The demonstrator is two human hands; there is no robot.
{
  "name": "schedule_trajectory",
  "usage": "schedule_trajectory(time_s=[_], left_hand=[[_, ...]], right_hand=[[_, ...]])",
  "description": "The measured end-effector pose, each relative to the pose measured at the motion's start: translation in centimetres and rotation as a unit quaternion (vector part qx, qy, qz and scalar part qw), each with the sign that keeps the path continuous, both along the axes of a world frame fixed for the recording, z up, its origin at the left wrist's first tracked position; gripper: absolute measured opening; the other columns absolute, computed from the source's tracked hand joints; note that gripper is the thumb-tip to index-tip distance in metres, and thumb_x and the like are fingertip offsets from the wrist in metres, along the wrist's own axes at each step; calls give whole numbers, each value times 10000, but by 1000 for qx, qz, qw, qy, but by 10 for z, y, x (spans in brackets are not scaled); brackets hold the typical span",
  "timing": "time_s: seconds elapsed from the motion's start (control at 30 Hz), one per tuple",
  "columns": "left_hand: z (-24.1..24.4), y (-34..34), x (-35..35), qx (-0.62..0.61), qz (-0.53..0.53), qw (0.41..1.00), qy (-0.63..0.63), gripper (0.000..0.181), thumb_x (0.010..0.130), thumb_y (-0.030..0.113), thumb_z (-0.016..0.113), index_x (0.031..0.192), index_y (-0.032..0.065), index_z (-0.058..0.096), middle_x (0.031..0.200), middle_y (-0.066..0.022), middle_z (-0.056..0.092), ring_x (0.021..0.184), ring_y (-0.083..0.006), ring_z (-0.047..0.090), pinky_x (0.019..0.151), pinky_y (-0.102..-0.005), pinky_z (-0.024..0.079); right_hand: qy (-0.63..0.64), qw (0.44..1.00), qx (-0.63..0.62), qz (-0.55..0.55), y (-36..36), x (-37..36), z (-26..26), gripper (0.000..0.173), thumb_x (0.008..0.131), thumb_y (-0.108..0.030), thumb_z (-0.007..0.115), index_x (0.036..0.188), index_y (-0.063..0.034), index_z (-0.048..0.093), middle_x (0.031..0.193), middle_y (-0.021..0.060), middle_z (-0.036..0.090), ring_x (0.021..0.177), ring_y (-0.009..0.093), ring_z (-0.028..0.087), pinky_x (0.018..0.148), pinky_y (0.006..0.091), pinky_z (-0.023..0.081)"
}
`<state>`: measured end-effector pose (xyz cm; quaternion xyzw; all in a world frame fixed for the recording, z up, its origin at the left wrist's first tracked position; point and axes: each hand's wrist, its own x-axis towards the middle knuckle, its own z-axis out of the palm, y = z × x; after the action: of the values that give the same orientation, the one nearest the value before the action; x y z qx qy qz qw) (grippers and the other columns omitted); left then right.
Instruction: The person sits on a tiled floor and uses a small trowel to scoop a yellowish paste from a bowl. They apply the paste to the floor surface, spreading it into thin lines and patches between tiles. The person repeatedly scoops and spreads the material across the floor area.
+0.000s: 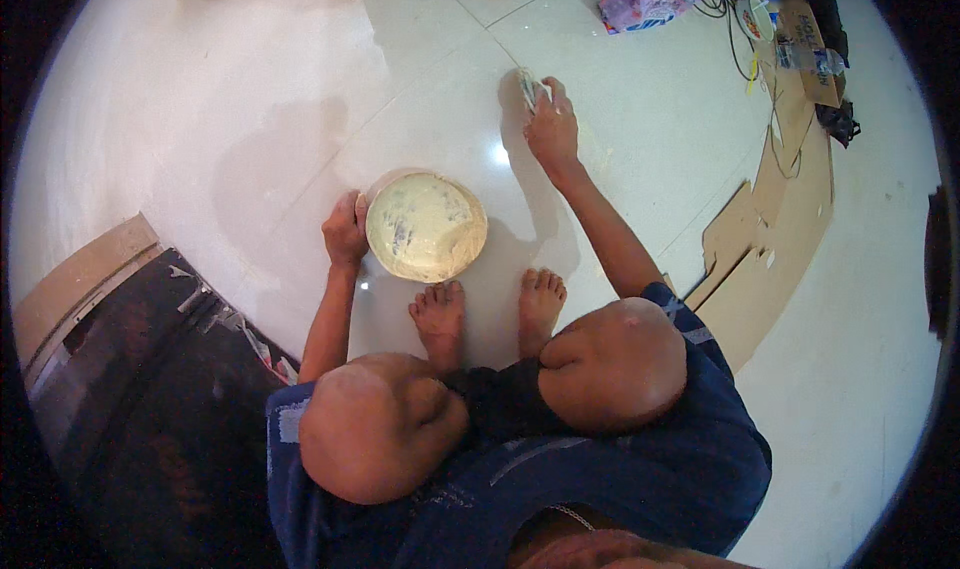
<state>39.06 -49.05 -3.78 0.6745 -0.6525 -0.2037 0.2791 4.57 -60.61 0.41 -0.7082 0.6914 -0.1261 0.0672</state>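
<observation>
A round bowl stands on the glossy tile floor in front of my feet, its inside coated with a cream-coloured paste. Darker patches of its inner surface show through the coating. My left hand is closed at the bowl's left edge, thumb against the rim; the exact grip is partly hidden. Farther out, my right hand holds a small flat tool smeared with pale paste. That tool touches or almost touches the floor near a tile joint, and the fingers cover much of it.
Bare feet rest just behind the bowl. Torn cardboard sheets lie along the right, with cables and a cardboard box beyond. A purple plastic bag lies at the far side. A dark panel fills the lower left.
</observation>
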Motion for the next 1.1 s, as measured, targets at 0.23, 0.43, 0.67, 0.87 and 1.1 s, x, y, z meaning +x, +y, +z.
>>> schedule_trajectory(time_s=[0.23,0.43,0.67,0.87,1.1], left_hand=[[14,-2,-9,46,18,999,9,276,929,279,500,956,39,632,762,-201,627,674,-346,641,598,-408,496],[16,1,-4,42,13,999,21,258,930,258,498,943,37,630,768,-209,626,672,-343,642,598,-409,495],[-1,3,5,-2,-1,1000,-26,261,946,250,495,943,29,633,753,-199,628,648,-328,630,581,-404,482],[-7,6,6,24,-12,999,40,306,968,269,468,871,16,609,740,-122,608,654,-229,589,603,-340,468],[37,5,-23,78,-11,991,105,337,995,289,425,868,24,590,768,-98,603,677,-200,565,649,-329,460]], right_hand=[[114,986,-2,123,-35,-4,-2,420,766,-65,573,1184,-55,533,1309,127,432,1005,321,555,659,383,589],[114,988,46,99,-27,-17,6,468,758,-62,578,1222,-87,520,1362,98,398,1039,316,561,739,437,571],[-74,994,79,-11,19,-68,50,319,902,-229,575,1148,-25,594,1334,119,430,951,311,614,823,415,503],[-88,981,129,-111,154,-161,77,351,907,-255,580,1146,2,587,1292,152,470,986,336,605,843,420,486],[-2,918,68,-390,324,-190,63,453,840,-257,650,1150,57,546,1126,256,560,976,408,589,839,430,483]])
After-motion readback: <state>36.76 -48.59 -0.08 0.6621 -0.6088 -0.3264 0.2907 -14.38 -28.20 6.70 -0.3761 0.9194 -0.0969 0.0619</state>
